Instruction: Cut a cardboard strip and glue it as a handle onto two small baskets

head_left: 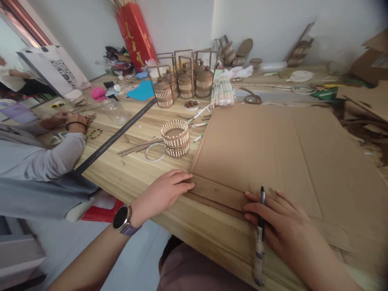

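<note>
Cardboard strip: laid along the near edge of the cardboard sheet (260, 141), by that sheet's near left corner; the strip (216, 192) is spanned by two hands, one at each end.
Left hand (165, 190): fingers lightly bent, set close together, tips rested on the strip's left end; whether it is pinched from below cannot be told. A watch (121, 218) is worn on the wrist.
Right hand (285, 226): fingers bent, tips set at the strip's right end; pen (260, 242) held between them, dark tip pointed away from the near edge of the tabletop (209, 228).
Near edge: a band of bare wood is left between strip and tabletop edge, narrow but unbroken there.
Sheet's left edge: closely flanked by an uncovered basket (176, 150); bare wood is seen between basket and left hand.
Far side: lidded baskets (185, 85) grouped beyond the sheet's far left corner, packed sticks (222, 93) just beside that corner.
Left stretch: crossed by a dark band (115, 140); a co-worker's sleeve (57, 151) is seen beyond it, well apart from the left hand.
</note>
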